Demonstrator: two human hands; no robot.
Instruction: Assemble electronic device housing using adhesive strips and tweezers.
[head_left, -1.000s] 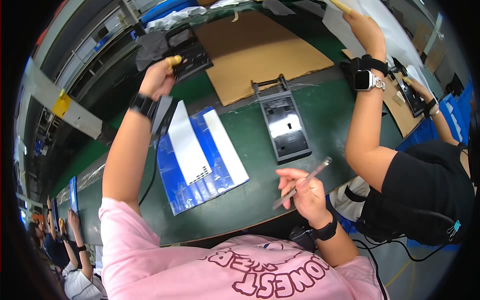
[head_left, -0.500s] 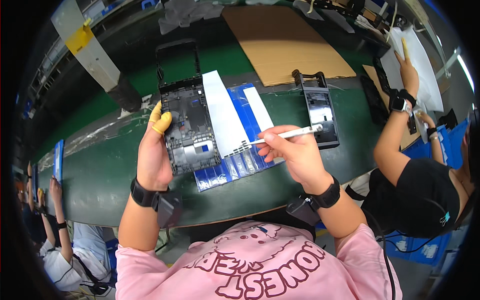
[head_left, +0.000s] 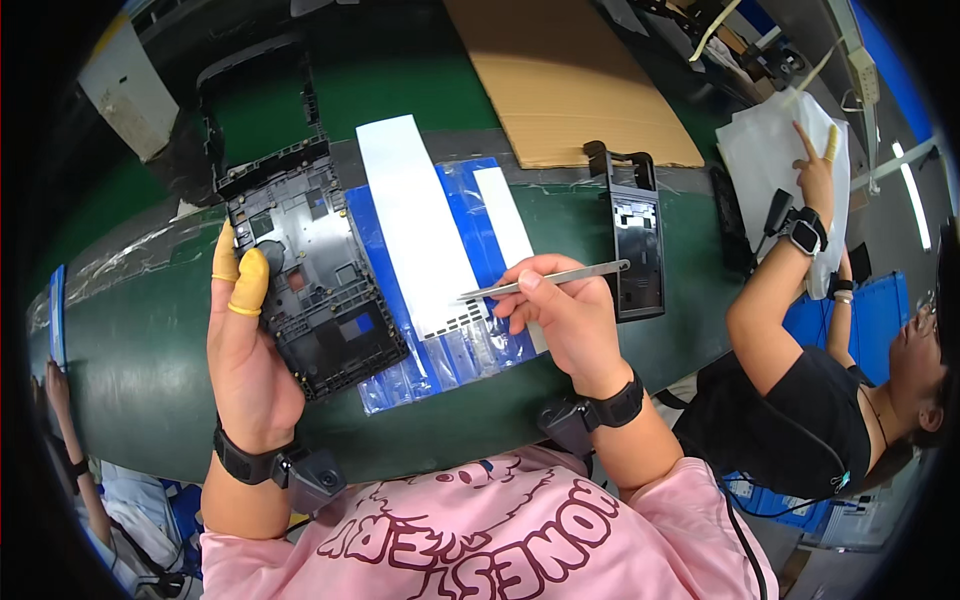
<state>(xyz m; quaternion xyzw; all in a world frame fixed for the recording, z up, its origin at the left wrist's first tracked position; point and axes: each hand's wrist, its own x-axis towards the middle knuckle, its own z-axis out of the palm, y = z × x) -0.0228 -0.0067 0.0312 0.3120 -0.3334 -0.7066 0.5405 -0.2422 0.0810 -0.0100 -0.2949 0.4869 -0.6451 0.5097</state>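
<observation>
Tweezers (head_left: 548, 280) lay pinched between the thumb and fingers of the right hand (head_left: 562, 318), their thin tips resting at the lower end of a long white strip (head_left: 420, 225), where a row of small cut-outs showed. That strip lay on a blue sheet (head_left: 455, 345) spread across the green table (head_left: 130, 370), and a second, narrower white strip (head_left: 508, 222) lay just beside it on the same sheet.

Left of the sheet sat a black plastic frame (head_left: 310, 270), tilted, with its lower right corner overlapping the blue. The left hand (head_left: 245, 350) gripped this frame along its left edge, the fingers curled onto it; two of them wore yellow finger covers (head_left: 240, 275). Both wrists carried black bands.

Another black frame (head_left: 632, 240) stood apart to the right of the sheet, not touched by either hand. A sheet of brown cardboard (head_left: 570, 75) lay behind it on the table.

At the far right, another person's hand (head_left: 815, 175) pressed flat on a stack of white paper (head_left: 775, 165), well apart from the tweezers.
</observation>
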